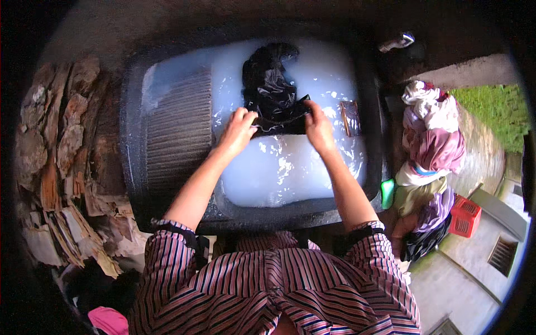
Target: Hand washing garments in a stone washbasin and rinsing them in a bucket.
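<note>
A wet black garment [272, 84] lies partly in the cloudy, whitish water of a dark stone wash sink [371, 184]. Its near edge is stretched sideways between my two hands, just above or at the water's surface. My left hand [239, 131] is closed on the left end of that edge, fingers curled in. The right end is pinched in my right hand [319, 125], thumb and fingers together. Beyond them, the rest of the garment spreads in wet folds toward the far side of the sink. To the left, the ridged washboard slope [178, 120] adjoins the water.
A brown oblong thing [350, 118] lies at the water's right side. Piled clothes [432, 139] sit on a ledge to the right, near a green object [387, 194] and a red plastic basket [465, 216]. Split wood [61, 145] is stacked at left.
</note>
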The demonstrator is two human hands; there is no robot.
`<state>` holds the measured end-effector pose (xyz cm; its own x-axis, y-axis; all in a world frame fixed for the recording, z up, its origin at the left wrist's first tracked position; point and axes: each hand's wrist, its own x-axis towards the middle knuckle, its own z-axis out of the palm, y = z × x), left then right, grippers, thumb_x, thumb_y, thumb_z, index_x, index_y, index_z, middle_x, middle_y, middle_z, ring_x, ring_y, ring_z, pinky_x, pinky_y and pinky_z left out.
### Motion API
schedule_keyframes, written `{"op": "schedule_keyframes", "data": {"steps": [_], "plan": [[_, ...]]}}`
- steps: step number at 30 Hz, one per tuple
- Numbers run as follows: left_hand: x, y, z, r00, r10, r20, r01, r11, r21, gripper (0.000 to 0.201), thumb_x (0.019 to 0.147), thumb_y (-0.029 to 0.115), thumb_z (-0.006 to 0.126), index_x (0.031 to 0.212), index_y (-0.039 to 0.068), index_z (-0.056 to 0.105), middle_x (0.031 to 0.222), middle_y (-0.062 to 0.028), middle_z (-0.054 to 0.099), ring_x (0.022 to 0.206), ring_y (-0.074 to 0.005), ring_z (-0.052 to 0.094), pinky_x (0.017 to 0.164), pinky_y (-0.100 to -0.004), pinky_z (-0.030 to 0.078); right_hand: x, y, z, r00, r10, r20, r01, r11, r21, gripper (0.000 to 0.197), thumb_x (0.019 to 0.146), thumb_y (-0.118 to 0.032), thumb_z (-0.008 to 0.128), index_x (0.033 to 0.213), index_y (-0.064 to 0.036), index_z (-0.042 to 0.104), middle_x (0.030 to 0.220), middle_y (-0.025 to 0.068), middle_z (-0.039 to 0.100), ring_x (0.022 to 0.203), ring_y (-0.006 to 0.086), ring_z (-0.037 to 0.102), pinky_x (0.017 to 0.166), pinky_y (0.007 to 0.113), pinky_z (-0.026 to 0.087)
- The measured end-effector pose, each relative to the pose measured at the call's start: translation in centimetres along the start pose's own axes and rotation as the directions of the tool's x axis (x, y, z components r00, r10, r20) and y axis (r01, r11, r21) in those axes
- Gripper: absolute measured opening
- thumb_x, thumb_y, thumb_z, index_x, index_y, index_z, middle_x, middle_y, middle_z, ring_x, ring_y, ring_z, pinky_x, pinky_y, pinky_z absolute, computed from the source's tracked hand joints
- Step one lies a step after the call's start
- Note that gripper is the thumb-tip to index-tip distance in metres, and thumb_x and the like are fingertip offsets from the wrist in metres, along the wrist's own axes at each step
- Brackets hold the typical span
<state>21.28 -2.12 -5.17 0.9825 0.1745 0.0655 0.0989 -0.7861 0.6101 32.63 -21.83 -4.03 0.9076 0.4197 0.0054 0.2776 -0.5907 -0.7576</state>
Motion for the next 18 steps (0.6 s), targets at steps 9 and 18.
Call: {"op": "schedule_keyframes", "data": {"steps": [9,18], "plan": [[-0.5,-1.3,6.5,0.898,-0.282,-0.338,0.277,0.959,-0.064,0.030,0.066,0.001,0.056,0.095,0.003,0.049,0.088,-0.0193,0.046,0.082,-0.0370,0.050,0.071,-0.0421,0.042,2.0,5.2,5.8,0.914,0.301,0.272,-0.102,0.819,-0.564,0.040,0.078,-0.019,0.049,0.117,-0.0234,0.043,0.104,0.0190,0.052,0.092,0.0297,0.055,0.073,0.043,0.046],[-3.2,-5.8,4.5,0.830,-0.546,0.110,0.516,0.828,0.218,0.024,0.076,0.017,0.054,0.093,0.000,0.056,0.098,-0.0226,0.052,0.093,-0.0381,0.051,0.083,-0.0428,0.042,-2.0,5.6,5.0,0.925,0.203,0.321,-0.078,0.929,-0.362,0.035,0.074,-0.023,0.048,0.105,-0.0067,0.053,0.097,0.0223,0.057,0.092,0.0347,0.055,0.080,0.041,0.044]]}}
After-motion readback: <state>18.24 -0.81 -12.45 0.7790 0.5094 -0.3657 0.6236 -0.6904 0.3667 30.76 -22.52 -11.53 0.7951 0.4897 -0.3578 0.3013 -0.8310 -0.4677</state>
